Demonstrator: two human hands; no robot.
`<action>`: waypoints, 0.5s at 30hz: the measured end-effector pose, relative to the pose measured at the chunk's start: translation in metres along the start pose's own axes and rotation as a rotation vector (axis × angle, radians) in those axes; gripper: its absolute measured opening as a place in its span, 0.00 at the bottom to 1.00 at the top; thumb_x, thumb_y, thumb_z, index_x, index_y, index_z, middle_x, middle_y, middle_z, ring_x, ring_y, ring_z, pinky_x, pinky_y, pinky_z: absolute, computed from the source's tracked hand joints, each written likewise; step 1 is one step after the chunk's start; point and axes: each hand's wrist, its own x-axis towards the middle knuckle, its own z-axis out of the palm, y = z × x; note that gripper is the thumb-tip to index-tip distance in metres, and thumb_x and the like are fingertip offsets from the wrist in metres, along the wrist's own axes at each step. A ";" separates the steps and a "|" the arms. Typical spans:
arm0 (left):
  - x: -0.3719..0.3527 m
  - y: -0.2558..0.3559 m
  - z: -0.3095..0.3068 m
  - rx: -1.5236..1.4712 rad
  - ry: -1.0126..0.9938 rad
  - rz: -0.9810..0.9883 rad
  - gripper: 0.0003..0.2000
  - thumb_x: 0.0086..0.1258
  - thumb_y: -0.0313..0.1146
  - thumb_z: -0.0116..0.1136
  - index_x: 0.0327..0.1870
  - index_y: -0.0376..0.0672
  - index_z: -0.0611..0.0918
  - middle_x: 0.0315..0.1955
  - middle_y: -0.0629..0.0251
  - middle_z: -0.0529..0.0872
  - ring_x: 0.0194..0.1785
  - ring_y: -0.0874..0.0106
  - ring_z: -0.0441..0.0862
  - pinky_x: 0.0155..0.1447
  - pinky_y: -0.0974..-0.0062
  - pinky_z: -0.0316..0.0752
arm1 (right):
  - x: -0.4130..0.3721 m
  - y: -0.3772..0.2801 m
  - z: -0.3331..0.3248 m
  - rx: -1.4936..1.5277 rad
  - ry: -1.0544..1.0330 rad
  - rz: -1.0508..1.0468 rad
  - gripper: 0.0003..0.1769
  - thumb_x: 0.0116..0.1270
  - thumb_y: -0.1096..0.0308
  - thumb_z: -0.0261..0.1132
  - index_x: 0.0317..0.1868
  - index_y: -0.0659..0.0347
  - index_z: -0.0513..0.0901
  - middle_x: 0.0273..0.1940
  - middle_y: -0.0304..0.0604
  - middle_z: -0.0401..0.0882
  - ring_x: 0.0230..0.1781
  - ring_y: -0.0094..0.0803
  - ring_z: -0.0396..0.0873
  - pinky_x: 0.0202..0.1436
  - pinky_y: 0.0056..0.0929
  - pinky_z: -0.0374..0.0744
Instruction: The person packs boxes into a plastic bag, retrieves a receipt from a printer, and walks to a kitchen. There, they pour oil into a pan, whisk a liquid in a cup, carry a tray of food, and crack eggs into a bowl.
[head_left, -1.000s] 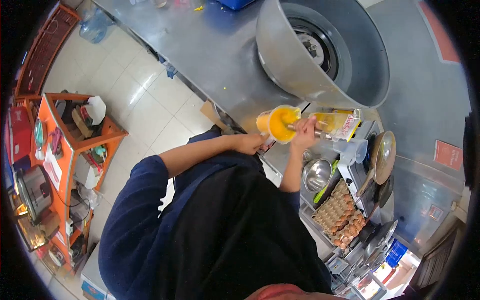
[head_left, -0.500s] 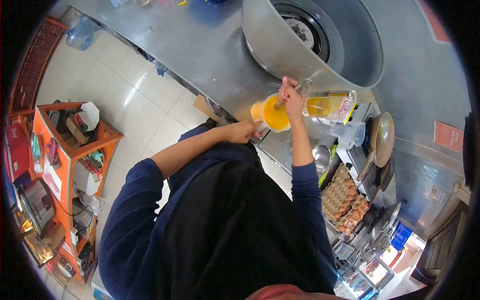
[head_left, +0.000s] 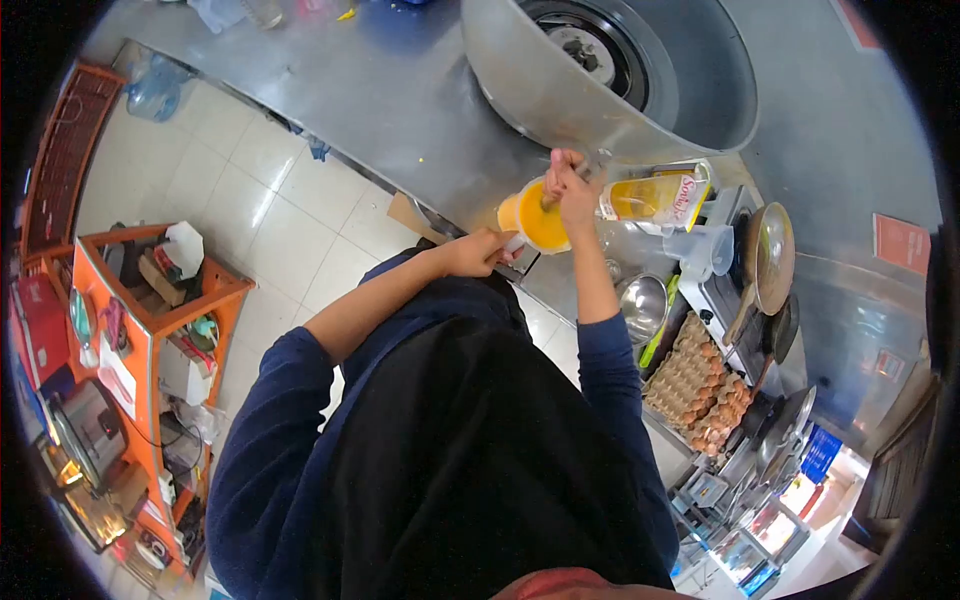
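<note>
My left hand [head_left: 478,253] is closed on the handle of a plastic jug [head_left: 508,217] at the counter's front edge. The jug holds an opaque yellow liquid [head_left: 545,228] that looks like beaten egg. Above its mouth, my right hand [head_left: 572,190] is wrapped round the metal handle of what looks like a whisk [head_left: 549,200]. The whisk's lower end is hidden in the liquid. Close to the right hand lies a bottle of yellow oil [head_left: 640,199], with a clear plastic measuring jug [head_left: 708,248] beyond it.
A large metal drum-like burner housing [head_left: 570,90] stands on the steel counter [head_left: 400,110]. Along the right are a steel bowl [head_left: 643,303], egg trays [head_left: 682,365] with several eggs, and a frying pan [head_left: 770,258] on a stove. An orange shelf unit [head_left: 150,310] stands at left.
The jug and both hands have shifted slightly left in view, along with the surroundings. The whisk's handle end is more blurred, and its tilt has changed a little. Both grips stay the same.
</note>
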 end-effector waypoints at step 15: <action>-0.003 0.007 -0.004 0.068 0.073 -0.018 0.17 0.55 0.16 0.44 0.47 0.37 0.70 0.33 0.54 0.75 0.40 0.55 0.73 0.50 0.65 0.68 | -0.003 0.009 0.011 0.109 0.461 -0.117 0.12 0.68 0.65 0.60 0.27 0.58 0.71 0.16 0.30 0.63 0.15 0.18 0.60 0.18 0.20 0.56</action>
